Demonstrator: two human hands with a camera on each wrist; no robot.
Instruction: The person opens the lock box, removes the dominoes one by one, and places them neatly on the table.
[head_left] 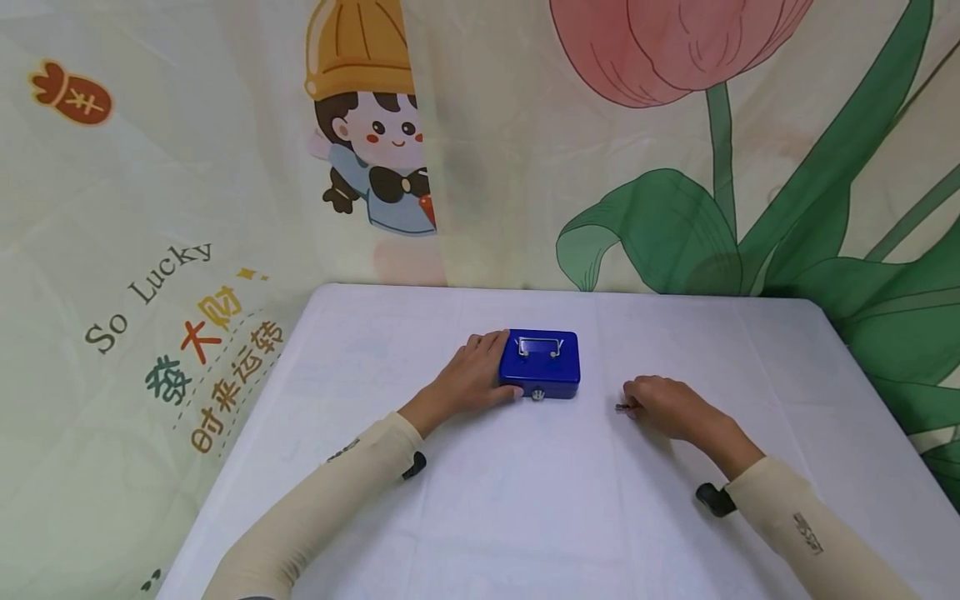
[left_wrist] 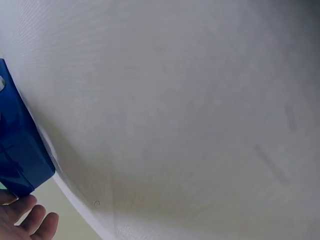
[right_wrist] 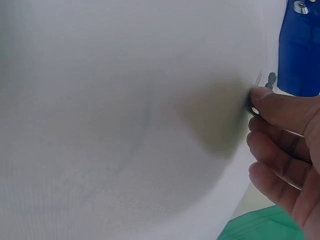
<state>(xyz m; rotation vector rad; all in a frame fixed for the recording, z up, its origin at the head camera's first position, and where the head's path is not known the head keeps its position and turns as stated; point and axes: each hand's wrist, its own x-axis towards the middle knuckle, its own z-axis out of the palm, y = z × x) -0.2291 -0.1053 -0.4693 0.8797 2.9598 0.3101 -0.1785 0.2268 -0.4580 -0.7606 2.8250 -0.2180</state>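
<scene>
A small blue cash box (head_left: 538,360) lies on the white-covered table, with a folding metal handle on its lid and a round lock (head_left: 537,395) on its front. My left hand (head_left: 480,371) holds the box at its left side, thumb at the front corner and fingers toward the back. In the left wrist view, fingertips (left_wrist: 31,214) touch a box corner. Right of the box, my right hand (head_left: 666,406) pinches small keys (right_wrist: 270,80) between thumb and index finger. The keys point toward the box, apart from it. The pinched part is mostly hidden.
The white tablecloth (head_left: 510,517) covers the table, whose far edge runs close to the printed backdrop (head_left: 495,150). Dark wrist cameras sit under both sleeves, one by the left cuff (head_left: 415,465), one by the right (head_left: 715,500).
</scene>
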